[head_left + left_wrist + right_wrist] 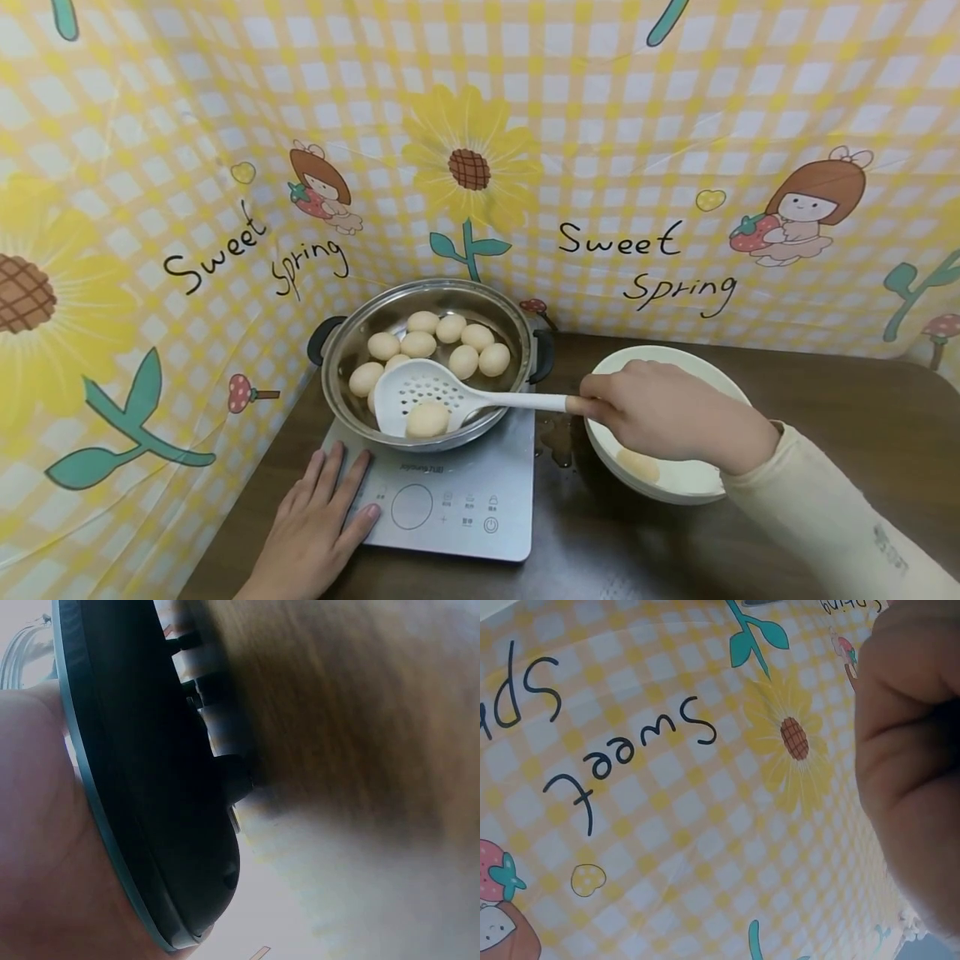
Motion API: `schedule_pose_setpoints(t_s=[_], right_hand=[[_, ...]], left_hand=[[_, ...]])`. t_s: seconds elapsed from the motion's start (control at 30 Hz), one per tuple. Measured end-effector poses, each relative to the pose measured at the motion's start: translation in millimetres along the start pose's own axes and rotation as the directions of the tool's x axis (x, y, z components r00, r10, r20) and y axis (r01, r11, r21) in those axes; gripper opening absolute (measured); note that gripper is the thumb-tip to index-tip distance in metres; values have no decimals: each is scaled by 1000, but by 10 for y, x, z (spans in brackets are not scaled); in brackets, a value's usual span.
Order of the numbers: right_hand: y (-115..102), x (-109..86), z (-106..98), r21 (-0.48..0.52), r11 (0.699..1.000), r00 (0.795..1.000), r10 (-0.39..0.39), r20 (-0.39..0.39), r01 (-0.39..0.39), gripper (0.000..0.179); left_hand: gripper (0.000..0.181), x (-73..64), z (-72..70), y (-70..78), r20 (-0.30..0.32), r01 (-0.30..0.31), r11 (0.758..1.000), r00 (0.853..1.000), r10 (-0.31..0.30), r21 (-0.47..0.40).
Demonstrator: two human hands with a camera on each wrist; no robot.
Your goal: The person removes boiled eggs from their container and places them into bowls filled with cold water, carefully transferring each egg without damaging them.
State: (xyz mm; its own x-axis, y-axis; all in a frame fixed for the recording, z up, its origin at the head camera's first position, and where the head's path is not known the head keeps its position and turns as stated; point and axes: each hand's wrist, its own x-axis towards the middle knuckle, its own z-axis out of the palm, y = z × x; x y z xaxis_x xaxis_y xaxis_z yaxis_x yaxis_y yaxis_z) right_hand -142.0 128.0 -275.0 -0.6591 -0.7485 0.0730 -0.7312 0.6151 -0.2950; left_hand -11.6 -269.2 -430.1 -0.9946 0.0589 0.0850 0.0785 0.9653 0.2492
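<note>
My right hand (667, 408) grips the tan handle of a white slotted skimmer (420, 379). The skimmer's bowl is over the steel pot (442, 298), with one egg (427, 420) lying in it at the near rim. Several pale eggs (417, 345) sit in the pot, some partly hidden by the skimmer. My left hand (311, 517) rests with fingers spread on the left edge of the induction cooker (510, 500) under the pot. The left wrist view shows the cooker's dark side (150, 772) close to the palm. In the right wrist view, curled fingers (911, 750) show without the skimmer.
A white bowl (618, 362) stands right of the pot, partly covered by my right hand; a tan rounded thing (637, 465) shows inside it. Wet spots (557, 442) mark the brown table (847, 408). A checked yellow cloth (615, 167) hangs behind and at the left.
</note>
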Motion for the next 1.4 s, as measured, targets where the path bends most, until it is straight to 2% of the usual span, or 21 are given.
schedule_pose_setpoints(t_s=[0.17,0.4,0.67,0.87,1.0,1.2,1.4], right_hand=[[6,38,-56,11,1000,999,4,46,-5,21],[56,67,-87,141,987,986,50,158,-72,17],[96,81,-123,161,985,986,41,164,-67,17],[157,61,-137,195,976,981,64,181,-100,18],[214,12,-166,204,970,976,94,198,-135,18],[307,-150,-266,262,940,961,162,222,-219,18],[448,-323,-352,277,920,950,219,225,-278,17]], left_hand=[[69,-2,-23,19,-3,0,1000,1000,0,3],[66,-18,-43,40,-11,-5,1000,1000,5,16],[67,-14,-42,35,-8,-9,1000,1000,9,9],[67,-9,-33,28,-14,-13,1000,1000,13,12],[67,-12,-35,30,-9,-11,1000,1000,11,14],[67,-15,-44,36,0,-9,1000,1000,9,8],[67,-16,-38,30,3,-2,1000,1000,2,9]])
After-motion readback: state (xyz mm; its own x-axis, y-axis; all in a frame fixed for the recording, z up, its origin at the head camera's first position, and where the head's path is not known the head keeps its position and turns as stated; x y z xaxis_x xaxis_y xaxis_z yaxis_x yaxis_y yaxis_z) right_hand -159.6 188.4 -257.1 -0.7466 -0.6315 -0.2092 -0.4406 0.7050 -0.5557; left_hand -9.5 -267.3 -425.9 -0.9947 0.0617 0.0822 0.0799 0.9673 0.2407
